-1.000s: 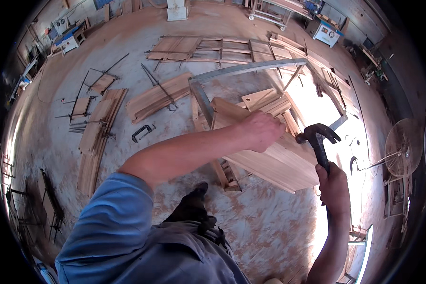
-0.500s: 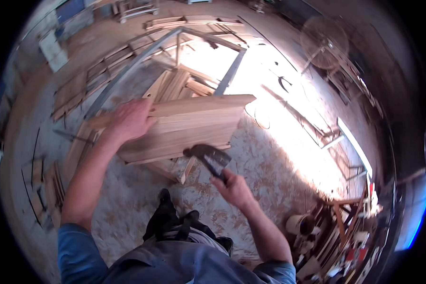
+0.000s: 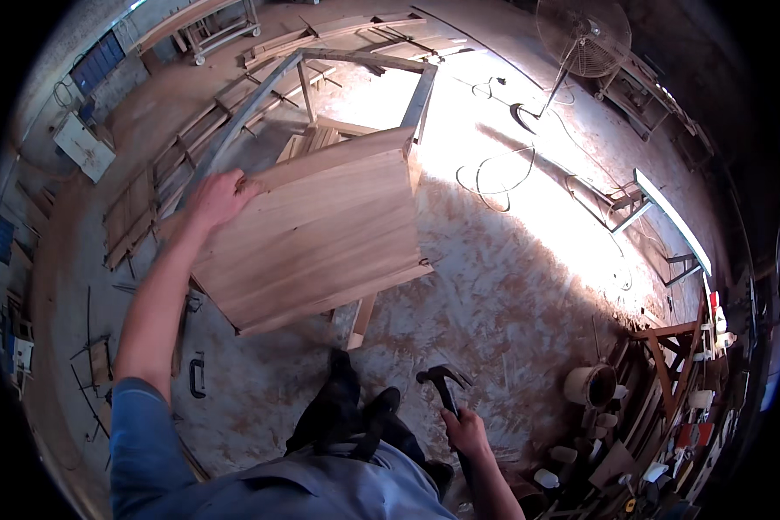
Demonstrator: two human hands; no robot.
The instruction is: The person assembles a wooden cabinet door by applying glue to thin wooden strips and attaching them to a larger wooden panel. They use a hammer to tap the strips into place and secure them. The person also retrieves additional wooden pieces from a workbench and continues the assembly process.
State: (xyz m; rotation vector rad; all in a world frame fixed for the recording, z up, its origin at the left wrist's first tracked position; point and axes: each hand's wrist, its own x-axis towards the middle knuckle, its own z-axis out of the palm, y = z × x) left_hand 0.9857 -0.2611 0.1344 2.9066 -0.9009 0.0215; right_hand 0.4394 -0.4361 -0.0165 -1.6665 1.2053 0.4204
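A wide wooden panel assembly (image 3: 321, 225) with boards along its edges stands tilted in front of me, its broad face toward me. My left hand (image 3: 219, 199) grips its upper left edge, fingers curled over the board. Low on the right, away from the wood, my right hand (image 3: 466, 432) is closed round the handle of a claw hammer (image 3: 445, 381), whose dark head points up. Beneath and behind the panel are a metal frame (image 3: 251, 113) and some wooden pieces (image 3: 308, 143). A short wooden leg (image 3: 362, 322) shows below the panel's lower edge.
A pedestal fan (image 3: 585, 35) stands far right, with a cable (image 3: 503, 204) looped on the sunlit floor. To the right are a low bench (image 3: 672, 217), a bucket (image 3: 589, 386) and piled scraps. A clamp (image 3: 198, 374) lies on the floor at left.
The panel has turned, so more of its broad face shows. My right hand has drawn the hammer away from the panel, down and to the right. My left hand still holds the edge.
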